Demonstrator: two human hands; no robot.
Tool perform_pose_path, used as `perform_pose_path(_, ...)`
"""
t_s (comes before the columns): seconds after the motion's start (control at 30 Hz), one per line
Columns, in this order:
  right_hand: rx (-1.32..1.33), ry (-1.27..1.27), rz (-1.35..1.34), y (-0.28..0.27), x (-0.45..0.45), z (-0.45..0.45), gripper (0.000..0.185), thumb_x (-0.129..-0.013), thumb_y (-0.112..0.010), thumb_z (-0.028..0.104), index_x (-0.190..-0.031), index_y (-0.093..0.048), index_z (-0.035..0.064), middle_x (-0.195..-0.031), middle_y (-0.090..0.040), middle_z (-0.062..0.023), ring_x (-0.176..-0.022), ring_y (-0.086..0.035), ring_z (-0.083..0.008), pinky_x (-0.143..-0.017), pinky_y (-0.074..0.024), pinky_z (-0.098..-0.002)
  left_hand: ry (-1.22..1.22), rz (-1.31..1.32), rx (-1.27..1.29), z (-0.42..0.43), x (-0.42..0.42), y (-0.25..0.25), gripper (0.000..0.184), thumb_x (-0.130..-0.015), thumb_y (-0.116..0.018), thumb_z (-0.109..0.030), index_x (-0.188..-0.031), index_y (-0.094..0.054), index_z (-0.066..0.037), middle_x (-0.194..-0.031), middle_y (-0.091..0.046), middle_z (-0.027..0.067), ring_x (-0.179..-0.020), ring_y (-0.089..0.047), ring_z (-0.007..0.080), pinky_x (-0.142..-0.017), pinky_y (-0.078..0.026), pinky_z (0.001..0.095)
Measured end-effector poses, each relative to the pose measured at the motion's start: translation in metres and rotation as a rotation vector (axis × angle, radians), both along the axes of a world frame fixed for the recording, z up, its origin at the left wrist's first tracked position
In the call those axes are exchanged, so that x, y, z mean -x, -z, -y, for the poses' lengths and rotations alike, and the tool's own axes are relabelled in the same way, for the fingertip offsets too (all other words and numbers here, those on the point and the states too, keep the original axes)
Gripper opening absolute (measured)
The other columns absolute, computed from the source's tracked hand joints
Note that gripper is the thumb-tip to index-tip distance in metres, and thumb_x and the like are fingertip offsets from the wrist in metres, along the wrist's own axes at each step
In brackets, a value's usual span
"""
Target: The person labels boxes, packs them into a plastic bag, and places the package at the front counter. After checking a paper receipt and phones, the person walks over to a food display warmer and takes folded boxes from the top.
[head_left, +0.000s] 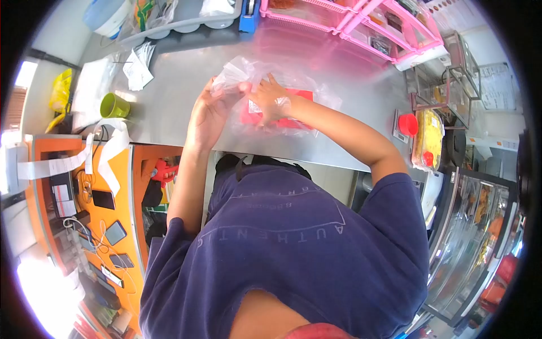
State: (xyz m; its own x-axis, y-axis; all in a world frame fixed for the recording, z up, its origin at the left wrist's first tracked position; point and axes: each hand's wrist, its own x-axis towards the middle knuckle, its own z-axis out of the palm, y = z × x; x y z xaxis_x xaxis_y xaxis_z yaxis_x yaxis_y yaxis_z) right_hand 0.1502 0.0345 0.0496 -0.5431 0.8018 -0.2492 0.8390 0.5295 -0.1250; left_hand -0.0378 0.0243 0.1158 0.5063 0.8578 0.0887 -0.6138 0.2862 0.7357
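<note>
My left hand is closed, pinching the gathered edge of a clear plastic bag and raising it above the steel table. My right hand lies with fingers spread over a flat red packet inside or under the clear plastic. A fold of plastic shows across the right wrist; whether that hand is inside the bag, I cannot tell. A white label shows on the packet beside the right hand. The bag's loose film spreads around the packet on the table.
A steel table holds a green cup, papers, a grey tray and a blue tape dispenser. Pink baskets stand at the back; a red cup sits right. Phones lie on an orange counter.
</note>
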Motion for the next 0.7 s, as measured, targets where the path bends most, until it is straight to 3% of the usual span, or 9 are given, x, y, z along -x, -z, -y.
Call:
perform_pose_path(0.1, 0.162, 0.088, -0.085, -0.031, -0.016, 0.011, 0.105, -0.055, -0.082, 0.04, -0.141, -0.029, 0.0101, -0.136, -0.037, -0.0208, -0.126, -0.036, -0.0394, -0.104, -0.0203, -0.0611, 0.064, -0.302, -0.133, -0.004, 0.01, -0.002, 0.031, -0.09, -0.052, -0.024, -0.111, -0.051, -0.001, -0.083, -0.053, 0.0053, -0.082, -0.052, 0.0162, -0.095, -0.037, 0.0359)
perform_pose_path(0.2, 0.115, 0.262, -0.129, -0.025, -0.061, 0.035, 0.106, -0.056, -0.082, 0.037, -0.141, -0.026, 0.0086, -0.136, -0.038, -0.0216, -0.126, -0.037, -0.038, -0.104, -0.0226, -0.0591, 0.177, -0.621, -0.172, -0.006, 0.017, -0.021, 0.028, -0.093, -0.05, -0.025, -0.11, -0.05, -0.002, -0.078, -0.053, 0.0037, -0.073, -0.052, 0.0115, -0.083, -0.041, 0.0289)
perform_pose_path(0.27, 0.363, 0.348, 0.451, -0.056, -0.072, 0.04, 0.094, -0.059, -0.08, 0.033, -0.138, -0.033, 0.0075, -0.128, -0.048, -0.0212, -0.116, -0.047, -0.0383, -0.101, -0.0299, -0.0541, 0.091, -0.439, -0.15, -0.01, 0.015, -0.008, 0.025, -0.094, -0.048, -0.024, -0.108, -0.051, -0.003, -0.082, -0.057, 0.006, -0.072, -0.054, 0.0129, -0.082, -0.042, 0.0297)
perform_pose_path(0.37, 0.44, 0.401, 0.784, -0.076, -0.083, 0.026, 0.085, -0.061, -0.077, 0.028, -0.133, -0.039, 0.0043, -0.118, -0.056, -0.0192, -0.107, -0.054, -0.0361, -0.094, -0.036, -0.0523, -0.051, -0.266, -0.102, -0.001, 0.002, -0.023, 0.023, -0.096, -0.044, -0.022, -0.109, -0.051, -0.005, -0.098, -0.06, 0.0132, -0.072, -0.053, 0.0129, -0.081, -0.042, 0.0318)
perform_pose_path(0.43, 0.269, 0.437, 0.473, -0.077, -0.077, 0.024, 0.078, -0.063, -0.074, 0.026, -0.132, -0.043, 0.008, -0.111, -0.059, -0.0166, -0.102, -0.057, -0.0331, -0.09, -0.0392, -0.0522, -0.086, -0.182, -0.11, 0.001, -0.003, -0.03, 0.024, -0.097, -0.041, -0.022, -0.111, -0.05, -0.005, -0.114, -0.056, 0.0186, -0.078, -0.055, 0.0144, -0.082, -0.042, 0.0336)
perform_pose_path(0.53, 0.191, 0.157, 0.053, -0.066, -0.051, 0.019, 0.073, -0.07, -0.068, 0.021, -0.137, -0.038, 0.0213, -0.104, -0.057, -0.0165, -0.098, -0.057, -0.0334, -0.083, -0.0438, -0.0519, -0.09, -0.104, -0.179, -0.001, -0.004, -0.035, 0.024, -0.098, -0.038, -0.022, -0.112, -0.049, -0.006, -0.132, -0.045, 0.0227, -0.094, -0.058, 0.0202, -0.088, -0.044, 0.0364)
perform_pose_path(0.6, -0.102, 0.212, 0.156, -0.004, -0.036, 0.027, 0.077, -0.077, -0.065, 0.02, -0.141, -0.026, 0.0382, -0.111, -0.054, -0.0181, -0.101, -0.056, -0.0379, -0.084, -0.0448, -0.0498, -0.167, -0.116, -0.214, 0.006, -0.013, -0.043, 0.02, -0.097, -0.039, -0.02, -0.112, -0.048, -0.009, -0.136, -0.042, 0.0214, -0.104, -0.057, 0.0241, -0.092, -0.044, 0.0387)
perform_pose_path(0.7, 0.15, 0.295, 0.06, -0.009, -0.028, 0.024, 0.086, -0.078, -0.064, 0.019, -0.144, -0.013, 0.0395, -0.124, -0.042, -0.0222, -0.109, -0.049, -0.0415, -0.088, -0.0429, -0.0508, -0.146, -0.15, -0.298, 0.008, -0.014, -0.037, 0.029, -0.098, -0.039, -0.025, -0.121, -0.046, -0.01, -0.14, -0.036, 0.0218, -0.115, -0.052, 0.0273, -0.094, -0.044, 0.0459)
